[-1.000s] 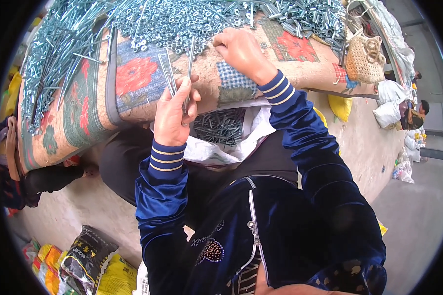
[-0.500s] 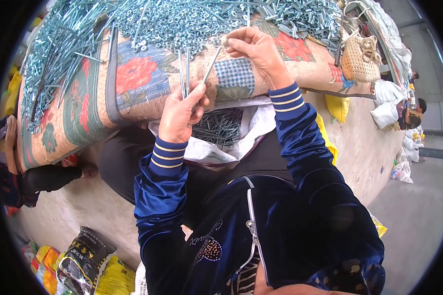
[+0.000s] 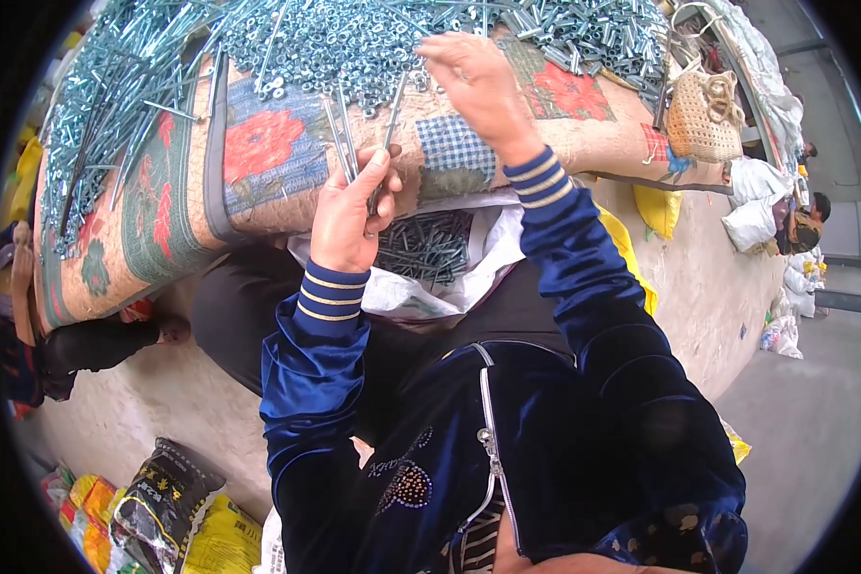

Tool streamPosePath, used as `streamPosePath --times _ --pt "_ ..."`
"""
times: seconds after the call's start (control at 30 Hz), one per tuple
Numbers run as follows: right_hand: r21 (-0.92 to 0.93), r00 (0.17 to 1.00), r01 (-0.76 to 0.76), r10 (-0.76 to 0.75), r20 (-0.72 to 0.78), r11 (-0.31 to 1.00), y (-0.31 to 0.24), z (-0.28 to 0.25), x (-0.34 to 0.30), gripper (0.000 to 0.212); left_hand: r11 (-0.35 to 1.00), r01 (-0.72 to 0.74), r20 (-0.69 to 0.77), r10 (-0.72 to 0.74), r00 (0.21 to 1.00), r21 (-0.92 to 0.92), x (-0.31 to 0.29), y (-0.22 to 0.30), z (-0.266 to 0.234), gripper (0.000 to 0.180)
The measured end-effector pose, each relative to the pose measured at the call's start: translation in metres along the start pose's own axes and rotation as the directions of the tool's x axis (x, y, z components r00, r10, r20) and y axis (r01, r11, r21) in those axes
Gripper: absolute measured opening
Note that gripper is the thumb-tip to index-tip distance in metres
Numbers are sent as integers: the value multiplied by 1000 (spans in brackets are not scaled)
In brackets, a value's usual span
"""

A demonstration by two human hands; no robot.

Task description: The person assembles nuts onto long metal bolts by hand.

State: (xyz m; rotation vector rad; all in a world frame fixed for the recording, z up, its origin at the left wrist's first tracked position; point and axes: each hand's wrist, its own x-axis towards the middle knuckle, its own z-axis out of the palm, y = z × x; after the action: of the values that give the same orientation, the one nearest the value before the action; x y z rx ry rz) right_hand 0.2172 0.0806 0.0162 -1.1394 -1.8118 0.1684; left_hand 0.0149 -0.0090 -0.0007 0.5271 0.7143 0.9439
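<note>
My left hand [image 3: 346, 222] is closed round the lower ends of a few thin metal rods [image 3: 338, 136], which fan out upward from the thumb and fingers. Up and to the right, my right hand [image 3: 478, 94] is at the near edge of a heap of small metal nuts [image 3: 325, 43]. Its fingers reach left, apart from the thumb, and I see nothing held in them. Below my hands, a white sack [image 3: 500, 251] lies open in my lap with many dark metal bolts [image 3: 426, 251] inside.
A patchwork cloth [image 3: 263, 143] covers the work surface. Long rods [image 3: 129, 96] are heaped at the left, short metal sleeves [image 3: 593, 38] at the far right. A woven bag [image 3: 703, 115] sits on the right edge. Another person's leg [image 3: 100, 349] shows at the left.
My right hand has moved away from the tip of the rightmost rod, up and slightly left toward the nuts, its fingers loosening. The rods in my left hand have tilted slightly left.
</note>
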Motion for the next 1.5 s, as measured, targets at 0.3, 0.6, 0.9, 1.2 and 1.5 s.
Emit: streamPosePath --times 0.3,0.6,0.9,1.2,1.5 --pt "-373 990 142 -132 55 917 5 7 1 6 1000 -14 -53 15 998 22 3 6 -10 19" --pt "654 839 -534 239 489 536 -10 -32 -8 13 983 50 23 -55 998 178 -8 7 0 7" --pt "529 680 -723 322 658 445 -56 -22 -48 18 972 -59 15 57 998 227 -7 -5 19 28" --pt "685 803 -590 400 443 427 -44 -34 -35 20 901 136 81 -185 979 412 6 3 8 31" --pt "449 777 -629 506 375 634 -32 -33 -45 19 916 -71 -6 80 997 396 -6 -13 22 21"
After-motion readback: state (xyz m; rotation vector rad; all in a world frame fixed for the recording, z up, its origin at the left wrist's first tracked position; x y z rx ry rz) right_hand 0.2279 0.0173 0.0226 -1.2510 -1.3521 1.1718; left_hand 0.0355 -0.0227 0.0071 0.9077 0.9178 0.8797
